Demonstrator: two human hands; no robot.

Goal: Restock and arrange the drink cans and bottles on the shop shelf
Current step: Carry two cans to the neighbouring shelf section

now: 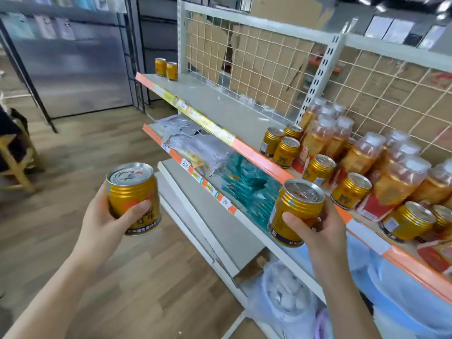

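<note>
While top shelf (pixel 220 104) gapes between can groups, left hand (pixel 102 223) grips gold can (pixel 133 199), right hand (pixel 315 231) wraps second gold can (pixel 297 212), both upright, likely ready for shelving.

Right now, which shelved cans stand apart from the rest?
The pair at the top shelf's far left end; the others crowd beside the bottles at right.
</note>
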